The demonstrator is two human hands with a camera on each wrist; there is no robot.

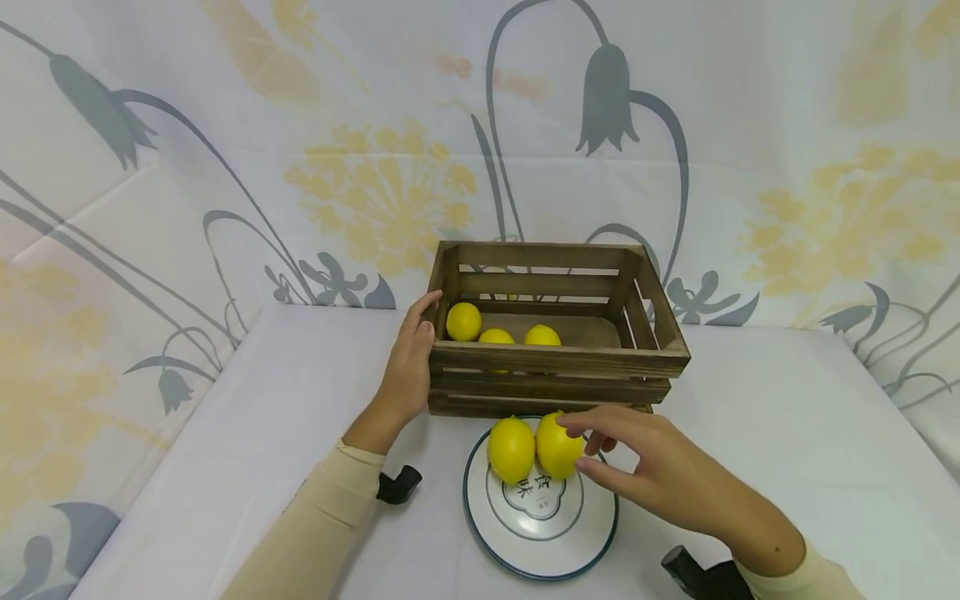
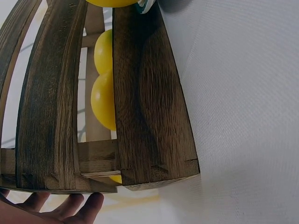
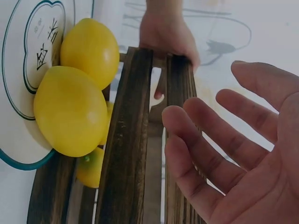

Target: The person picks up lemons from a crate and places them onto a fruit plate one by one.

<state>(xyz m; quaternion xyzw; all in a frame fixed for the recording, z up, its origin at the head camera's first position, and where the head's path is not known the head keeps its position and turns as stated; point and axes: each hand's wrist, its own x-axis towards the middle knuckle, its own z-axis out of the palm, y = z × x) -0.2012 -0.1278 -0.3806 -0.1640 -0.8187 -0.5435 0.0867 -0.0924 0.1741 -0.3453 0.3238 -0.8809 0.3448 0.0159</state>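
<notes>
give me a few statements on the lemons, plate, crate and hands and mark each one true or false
1. Two lemons lie on the plate. True.
2. The right hand grips a lemon. False: the right hand holds nothing.
3. The left hand touches the left end of the crate. True.
4. No lemons lie inside the crate. False: at least three show there.
5. The plate lies inside the crate. False: it lies in front.

Room type unclear. Looks like a curtained tabletop setup: white-covered bench [image 1: 300, 467], floral curtain [image 1: 720, 108] behind back edge and along sides.
</notes>
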